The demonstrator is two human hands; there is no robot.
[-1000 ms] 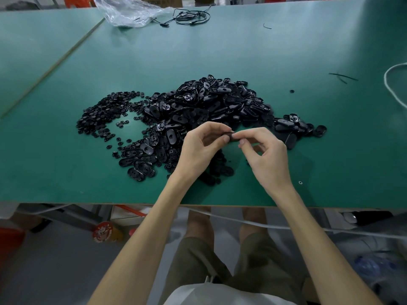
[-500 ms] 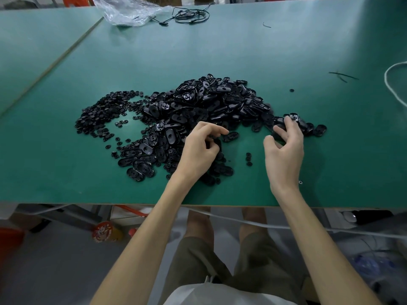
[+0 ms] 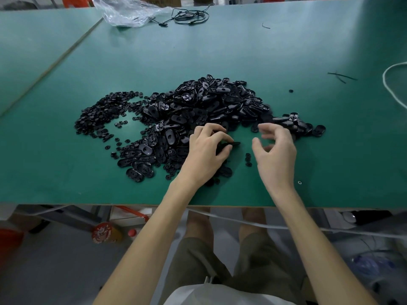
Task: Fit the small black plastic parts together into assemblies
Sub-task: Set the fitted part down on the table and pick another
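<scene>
One oval black part (image 3: 231, 145) is pinched in the left hand (image 3: 204, 153). The thumb and curled fingers close on its near end, and its far end pokes out to the right of the fingertips. It is low over the green table (image 3: 220, 51); I cannot tell whether it touches.

The right hand (image 3: 276, 150) hangs just right of that grip. It is blurred, its fingers loosely curled and its thumb spread, with nothing visible between them.

The step looks like fetching a small piece to seat in the oval. To do it well:
- Hold the oval by its edges so the hole stays clear.
- Take from the loose round pieces (image 3: 248, 159) lying just right of the grip, between the hands, not from across the heap.
- Set the piece square before pressing, since a tilted one may jam or skip away.

Counted outward from the grip:
- One part is held.
- Two or three loose round pieces lie beside it.
- The heap of ovals (image 3: 211, 102), beyond and to the left of the grip, is far too many to count.
- The spread of small round parts (image 3: 101, 115), farther left, is also uncountable.
- A small cluster (image 3: 297, 124) lies just beyond the right hand, too overlapped to number.
- One lone round piece (image 3: 291, 91) lies well beyond to the right.
- One clear plastic bag (image 3: 127, 12) and one coiled black cable (image 3: 190, 17) are at the far edge.
- One white cord (image 3: 391, 84) is at the far right.
</scene>
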